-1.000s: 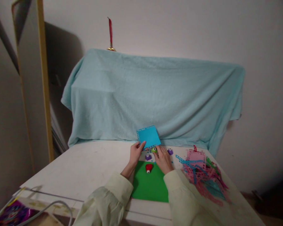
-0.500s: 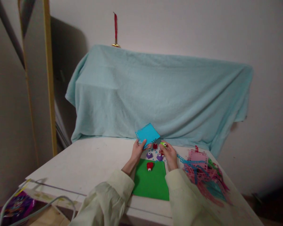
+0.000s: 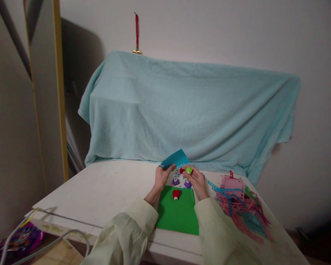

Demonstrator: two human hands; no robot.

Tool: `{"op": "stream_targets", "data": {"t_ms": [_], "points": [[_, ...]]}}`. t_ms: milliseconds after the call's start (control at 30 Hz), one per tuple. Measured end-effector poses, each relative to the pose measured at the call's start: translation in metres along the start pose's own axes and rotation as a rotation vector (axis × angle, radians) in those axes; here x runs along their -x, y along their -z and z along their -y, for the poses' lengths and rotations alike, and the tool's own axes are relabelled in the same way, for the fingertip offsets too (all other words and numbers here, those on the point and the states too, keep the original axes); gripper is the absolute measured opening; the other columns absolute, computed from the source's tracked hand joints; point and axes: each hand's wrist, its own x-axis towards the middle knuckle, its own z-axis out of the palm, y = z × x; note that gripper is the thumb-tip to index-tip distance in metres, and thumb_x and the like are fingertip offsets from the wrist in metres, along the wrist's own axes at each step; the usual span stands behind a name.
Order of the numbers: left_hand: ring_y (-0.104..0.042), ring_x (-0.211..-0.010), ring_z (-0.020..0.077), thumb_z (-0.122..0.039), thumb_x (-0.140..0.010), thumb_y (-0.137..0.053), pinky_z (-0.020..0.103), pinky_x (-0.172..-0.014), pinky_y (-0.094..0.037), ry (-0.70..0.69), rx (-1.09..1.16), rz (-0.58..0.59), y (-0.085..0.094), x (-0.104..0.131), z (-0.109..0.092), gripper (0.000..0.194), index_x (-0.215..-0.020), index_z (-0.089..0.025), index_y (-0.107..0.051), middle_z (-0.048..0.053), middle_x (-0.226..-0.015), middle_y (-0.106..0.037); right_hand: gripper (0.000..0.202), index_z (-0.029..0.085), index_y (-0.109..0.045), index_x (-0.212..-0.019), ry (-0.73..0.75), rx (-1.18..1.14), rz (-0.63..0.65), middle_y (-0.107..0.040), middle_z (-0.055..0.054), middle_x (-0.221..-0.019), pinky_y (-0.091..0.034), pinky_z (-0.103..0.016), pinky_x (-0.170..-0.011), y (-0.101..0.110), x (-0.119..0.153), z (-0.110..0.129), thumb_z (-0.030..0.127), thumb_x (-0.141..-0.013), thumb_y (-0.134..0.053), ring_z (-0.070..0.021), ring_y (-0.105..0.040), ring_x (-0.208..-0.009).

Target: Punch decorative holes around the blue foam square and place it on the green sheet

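Note:
My left hand (image 3: 162, 178) is closed on a blue sheet of paper (image 3: 176, 159) with small holes punched along its edges; the sheet is tilted up. Between the fingers of my right hand (image 3: 198, 184) is a small lime-green craft punch (image 3: 189, 170), just below and right of the sheet. A red punch (image 3: 182, 170) shows partly behind those fingers. Two purple punches (image 3: 175, 181) stand between my hands among tiny blue paper bits. Another red punch (image 3: 176, 195) with a white end lies on the green mat (image 3: 178, 217), between my forearms.
A pile of punched pink, blue and green paper strips (image 3: 237, 202) lies at the right of the white table (image 3: 107, 195). Light-blue cloth (image 3: 187, 110) hangs behind it. A pale cable (image 3: 77, 232) and a purple packet (image 3: 19, 241) are at lower left.
The blue sheet has tipped to a flatter angle towards my view. My right hand has turned the green punch and moved it slightly left, nearer the sheet.

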Motion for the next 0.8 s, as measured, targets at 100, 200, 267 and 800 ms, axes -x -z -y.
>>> {"op": "stream_targets", "data": {"t_ms": [100, 200, 267, 800], "points": [[-0.066, -0.074, 0.0202, -0.043, -0.069, -0.073, 0.029, -0.07, -0.051, -0.018, 0.006, 0.006, -0.0003, -0.0006, 0.0, 0.031, -0.078, -0.013, -0.072, 0.007, -0.08, -0.074, 0.054, 0.018, -0.067, -0.104, -0.003, 0.025, 0.01, -0.071, -0.011, -0.104, -0.056, -0.039, -0.076, -0.0006, 0.0011, 0.0009, 0.046, -0.061, -0.082, -0.028, -0.067, -0.093], [-0.066, -0.077, 0.0203, -0.044, -0.07, -0.072, 0.029, -0.073, -0.051, -0.03, -0.004, 0.033, -0.001, -0.0009, 0.0008, 0.031, -0.077, -0.014, -0.072, 0.007, -0.082, -0.074, 0.051, 0.017, -0.068, -0.102, 0.001, 0.04, 0.026, -0.072, -0.011, -0.098, -0.055, -0.035, -0.071, 0.0, 0.0016, 0.0002, 0.047, -0.063, -0.081, -0.0259, -0.067, -0.086], [-0.066, -0.078, 0.02, -0.044, -0.07, -0.072, 0.03, -0.075, -0.051, -0.045, -0.008, 0.039, -0.0009, -0.0011, 0.0017, 0.031, -0.081, -0.014, -0.072, 0.007, -0.085, -0.074, 0.049, 0.018, -0.068, -0.101, -0.001, 0.045, 0.042, -0.073, -0.01, -0.094, -0.053, -0.033, -0.067, 0.0005, 0.0016, -0.0005, 0.047, -0.064, -0.081, -0.0234, -0.067, -0.079], [-0.062, -0.069, 0.0182, -0.043, -0.072, -0.071, 0.028, -0.07, -0.047, -0.052, -0.059, 0.019, 0.0003, -0.0005, 0.0022, 0.029, -0.077, -0.015, -0.071, 0.004, -0.074, -0.071, 0.046, 0.018, -0.068, -0.098, -0.013, 0.052, 0.015, -0.073, -0.008, -0.09, -0.046, -0.026, -0.054, 0.0031, -0.0002, -0.0037, 0.045, -0.063, -0.082, -0.0191, -0.064, -0.067]]}}
